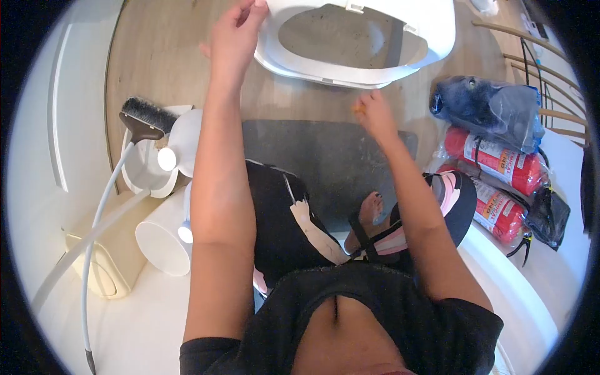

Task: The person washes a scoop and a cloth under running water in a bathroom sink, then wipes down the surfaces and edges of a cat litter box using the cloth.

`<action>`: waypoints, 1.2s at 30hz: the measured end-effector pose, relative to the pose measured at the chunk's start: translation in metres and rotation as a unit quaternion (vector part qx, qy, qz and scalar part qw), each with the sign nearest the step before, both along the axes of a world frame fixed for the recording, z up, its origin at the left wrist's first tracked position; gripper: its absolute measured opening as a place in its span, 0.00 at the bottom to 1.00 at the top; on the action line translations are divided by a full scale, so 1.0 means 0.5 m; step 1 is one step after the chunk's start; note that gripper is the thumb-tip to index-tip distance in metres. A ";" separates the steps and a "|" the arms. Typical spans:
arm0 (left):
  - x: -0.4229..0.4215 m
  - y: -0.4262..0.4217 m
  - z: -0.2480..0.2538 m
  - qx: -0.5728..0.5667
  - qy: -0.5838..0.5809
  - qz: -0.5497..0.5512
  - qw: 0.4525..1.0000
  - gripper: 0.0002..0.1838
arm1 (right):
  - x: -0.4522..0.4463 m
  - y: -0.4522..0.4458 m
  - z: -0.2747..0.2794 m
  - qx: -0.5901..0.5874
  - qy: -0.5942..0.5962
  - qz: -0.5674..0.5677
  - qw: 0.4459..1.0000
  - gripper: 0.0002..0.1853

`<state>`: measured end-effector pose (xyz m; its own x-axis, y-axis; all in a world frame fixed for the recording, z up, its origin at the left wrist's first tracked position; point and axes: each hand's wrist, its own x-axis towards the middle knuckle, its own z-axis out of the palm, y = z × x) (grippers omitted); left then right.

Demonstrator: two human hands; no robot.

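A white plastic frame with a large oval opening (290, 70) lies at the top of the view; grey material with dark specks shows through the opening. My left hand (240, 28) is at its left edge, fingertips pinched on the rim. Just below its lower right edge is my right hand (375, 114), its fingers closed on a small orange thing, mostly hidden. A small gap shows between that hand and the frame. Beneath both hands a dark grey mat (300, 153) lies on the wooden floor.
At left are a brush (147, 119), a dustpan (147, 165), a white cylindrical container (165, 240) and a cream bin (112, 262). At right sit a dark plastic-wrapped bundle (487, 109) and two red extinguishers (494, 159) in clear wrap. My knees flank the mat.
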<state>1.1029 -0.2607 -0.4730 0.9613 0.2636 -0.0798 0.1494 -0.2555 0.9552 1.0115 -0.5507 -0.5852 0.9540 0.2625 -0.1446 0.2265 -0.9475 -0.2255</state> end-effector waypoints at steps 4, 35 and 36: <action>0.001 -0.006 0.019 -0.065 -0.003 0.002 0.998 0.27 | -0.049 0.003 0.054 0.159 0.132 -0.146 0.968 0.11; -0.017 0.040 0.014 -0.103 0.040 0.129 0.986 0.24 | 0.289 0.148 0.464 -0.101 -0.232 0.430 0.867 0.17; -0.020 0.045 0.018 -0.116 0.036 0.131 0.984 0.24 | 0.284 0.149 0.461 -0.104 -0.233 0.436 0.863 0.17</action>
<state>1.0930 -0.2381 -0.4639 0.8531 0.4678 -0.2312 0.2496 0.0234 0.9681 1.1535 -0.4764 -0.3548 0.3743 0.9245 0.0716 0.8942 -0.3803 0.2363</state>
